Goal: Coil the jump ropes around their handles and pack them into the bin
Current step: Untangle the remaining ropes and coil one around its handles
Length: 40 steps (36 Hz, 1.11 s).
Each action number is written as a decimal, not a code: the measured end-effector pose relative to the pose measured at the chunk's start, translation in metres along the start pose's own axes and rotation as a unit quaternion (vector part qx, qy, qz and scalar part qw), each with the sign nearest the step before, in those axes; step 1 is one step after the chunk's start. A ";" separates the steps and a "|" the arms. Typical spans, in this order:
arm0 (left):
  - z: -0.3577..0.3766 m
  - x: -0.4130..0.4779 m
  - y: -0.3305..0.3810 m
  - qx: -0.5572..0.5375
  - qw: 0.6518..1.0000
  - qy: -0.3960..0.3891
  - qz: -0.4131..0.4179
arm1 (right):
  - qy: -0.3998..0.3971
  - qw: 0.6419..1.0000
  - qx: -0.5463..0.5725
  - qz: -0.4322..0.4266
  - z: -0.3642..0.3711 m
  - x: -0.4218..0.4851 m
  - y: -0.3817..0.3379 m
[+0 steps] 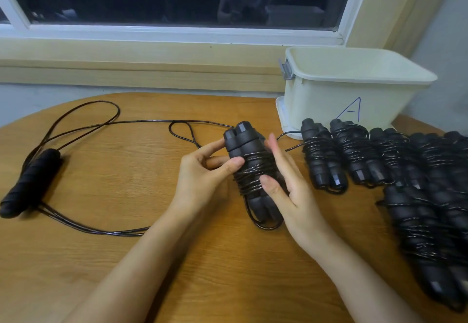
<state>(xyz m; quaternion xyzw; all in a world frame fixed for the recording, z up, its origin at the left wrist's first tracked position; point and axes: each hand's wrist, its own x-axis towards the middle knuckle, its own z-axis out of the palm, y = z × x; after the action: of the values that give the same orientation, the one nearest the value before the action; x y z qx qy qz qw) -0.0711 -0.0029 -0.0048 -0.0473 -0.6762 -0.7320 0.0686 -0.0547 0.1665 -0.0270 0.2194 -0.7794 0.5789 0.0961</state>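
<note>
- See a loose rope (30,183) far left on the table (114,176), handles side by side, thin cord spread in big loops, not wound yet.
- Grips the bundle (250,168) near its top with the left hand (205,173), thumb in front, fingers curled round.
- Keep that bundle in the middle, just over the table, cord wound round two handles.
- Presses flat on the wound cord with the right hand (286,188), fingers straight, thumb on the coils, not curled round.
- Probably light; handles look soft and easy to squeeze. Cord looks shiny and springy and may pop loose, so best to hold right over the coils.
- Find many done bundles (354,155) to the right, packed close, beside the bin (354,89). Cannot see its bottom.
</note>
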 end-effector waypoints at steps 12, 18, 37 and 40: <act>0.009 -0.007 0.003 0.011 0.998 0.065 0.009 | 0.034 0.955 -0.276 -0.100 0.011 -0.005 0.008; 0.010 -0.007 0.000 0.060 0.996 0.063 0.012 | 0.018 0.923 -0.380 -0.057 0.016 -0.008 0.001; 0.012 -0.007 -0.012 0.075 0.997 0.013 0.030 | 0.095 0.906 -0.412 -0.020 0.011 -0.004 0.005; 0.009 -0.007 -0.013 0.069 0.997 0.005 0.038 | 0.121 0.916 -0.381 -0.035 0.011 -0.005 0.010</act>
<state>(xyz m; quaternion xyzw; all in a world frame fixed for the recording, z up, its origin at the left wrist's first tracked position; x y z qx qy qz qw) -0.0667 0.0069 -0.0180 -0.0638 -0.7228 -0.6804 0.1028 -0.0540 0.1595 -0.0405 0.1215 -0.9151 0.2565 0.2863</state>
